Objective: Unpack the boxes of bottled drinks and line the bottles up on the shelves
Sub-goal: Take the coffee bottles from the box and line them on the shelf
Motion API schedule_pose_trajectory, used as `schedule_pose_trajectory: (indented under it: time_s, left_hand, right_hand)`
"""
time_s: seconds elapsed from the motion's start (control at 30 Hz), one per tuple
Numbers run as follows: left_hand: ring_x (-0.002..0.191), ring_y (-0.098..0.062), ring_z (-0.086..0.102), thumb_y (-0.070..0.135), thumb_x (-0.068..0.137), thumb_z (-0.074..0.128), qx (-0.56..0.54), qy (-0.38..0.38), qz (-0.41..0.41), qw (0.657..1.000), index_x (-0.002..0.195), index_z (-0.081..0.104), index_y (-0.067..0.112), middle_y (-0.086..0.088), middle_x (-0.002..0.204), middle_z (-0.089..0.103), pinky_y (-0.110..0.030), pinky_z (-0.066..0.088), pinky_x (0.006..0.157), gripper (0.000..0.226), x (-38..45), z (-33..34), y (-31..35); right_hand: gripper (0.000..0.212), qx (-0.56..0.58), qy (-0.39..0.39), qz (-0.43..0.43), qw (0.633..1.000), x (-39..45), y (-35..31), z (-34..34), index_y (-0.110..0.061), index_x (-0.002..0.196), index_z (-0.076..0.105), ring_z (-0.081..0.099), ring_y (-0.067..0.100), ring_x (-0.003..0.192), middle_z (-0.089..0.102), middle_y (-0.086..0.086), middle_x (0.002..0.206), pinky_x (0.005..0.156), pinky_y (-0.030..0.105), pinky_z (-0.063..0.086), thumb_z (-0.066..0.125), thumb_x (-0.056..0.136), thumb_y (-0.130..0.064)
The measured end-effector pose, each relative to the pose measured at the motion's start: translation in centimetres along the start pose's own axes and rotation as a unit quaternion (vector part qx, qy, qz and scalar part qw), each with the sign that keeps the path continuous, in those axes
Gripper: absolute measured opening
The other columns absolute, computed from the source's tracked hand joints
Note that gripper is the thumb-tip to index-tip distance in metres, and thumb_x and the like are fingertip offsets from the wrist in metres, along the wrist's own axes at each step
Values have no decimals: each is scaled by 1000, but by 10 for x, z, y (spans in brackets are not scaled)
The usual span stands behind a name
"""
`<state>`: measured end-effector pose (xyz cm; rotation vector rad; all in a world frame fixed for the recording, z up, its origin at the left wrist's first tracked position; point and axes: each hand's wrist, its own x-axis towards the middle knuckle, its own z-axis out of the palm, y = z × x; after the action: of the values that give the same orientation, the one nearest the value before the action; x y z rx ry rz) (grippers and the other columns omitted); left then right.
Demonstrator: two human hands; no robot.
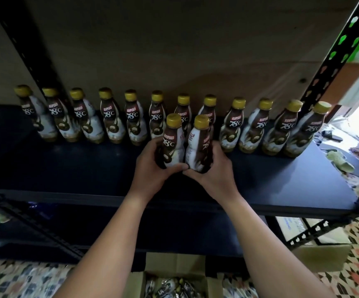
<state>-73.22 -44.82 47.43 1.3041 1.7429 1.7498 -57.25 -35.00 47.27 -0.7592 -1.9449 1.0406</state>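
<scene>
— Bottles?
— Two in front of the row on the shelf. My left hand wraps the left bottle; my right hand wraps the right bottle.
— Below?
— Open box.

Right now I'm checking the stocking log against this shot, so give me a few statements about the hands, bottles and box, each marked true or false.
1. Each hand holds one bottle. True: the left hand grips the left bottle, and the right hand grips the right bottle.
2. The held bottles have red caps. False: both caps are gold.
3. A row of bottles already stands at the back of the shelf. True.
4. The two held bottles lie flat on the shelf. False: they are upright, side by side, in front of the row.
5. The cardboard box below is sealed. False: it is open, with bottles inside.
</scene>
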Motion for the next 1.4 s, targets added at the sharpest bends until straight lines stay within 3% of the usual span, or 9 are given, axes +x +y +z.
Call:
schedule_pose_trajectory:
  time_s: [0.13,0.3,0.43,0.53,0.63,0.77,0.9,1.0,1.4]
  left_hand:
    - [117,-5,65,22,61,98,4,-4,-9,1000,128,59,21,7,125,69,-26,54,96,77,5,0,-1]
    - [117,-3,63,36,54,99,15,-5,-8,1000,126,58,29,8,127,67,-27,54,97,83,8,2,1]
    - [114,-2,65,33,52,101,25,8,-13,1000,122,57,28,7,124,68,-24,54,94,83,10,3,-2]
    - [110,1,65,29,53,101,26,16,-19,999,120,56,26,7,121,68,-15,52,88,81,12,3,-2]
    - [111,1,65,23,55,101,19,21,-13,1000,119,55,29,8,122,67,-16,52,88,79,12,4,-1]
    - [116,-4,64,21,62,98,4,18,-14,1000,123,53,33,8,125,66,-25,55,94,77,9,0,-3]
    - [116,-5,65,-1,70,91,-17,0,-26,1000,131,55,10,3,124,68,-18,51,93,72,7,-8,-10]
    - [114,-5,65,-4,71,89,-10,4,-21,1000,131,56,6,2,123,69,-16,51,92,69,8,-7,-12]
    - [111,1,63,6,73,90,41,23,6,999,133,55,16,2,125,66,-8,47,88,71,7,-3,-12]
  right_hand:
    - [89,-29,3,0,1000,3,2,6,-22,133,51,55,0,118,59,-9,126,96,13,46,98,58,-33]
    - [89,-70,5,17,997,7,7,11,-25,124,59,56,5,113,59,-6,121,95,22,48,99,47,-43]
    - [92,-91,36,43,994,10,12,21,-25,119,61,58,12,111,60,-3,119,96,36,53,96,38,-51]
    - [93,-106,46,48,992,13,13,25,-22,118,62,58,15,109,59,0,118,94,38,53,97,37,-51]
    - [98,-118,44,40,991,16,14,26,-21,120,59,57,16,111,59,1,119,93,39,53,93,36,-56]
    - [104,-85,44,23,995,10,11,25,-19,138,46,50,19,123,50,2,130,102,38,47,95,49,-41]
    - [77,-72,23,5,997,7,10,21,-22,136,46,55,15,121,56,-2,128,102,41,50,83,70,-37]
    - [68,-66,24,13,997,7,12,22,-25,129,49,59,16,119,62,-5,124,98,43,52,82,71,-36]
    - [76,-77,32,14,996,9,16,26,-23,137,45,54,18,126,59,-1,132,104,43,49,84,75,-43]
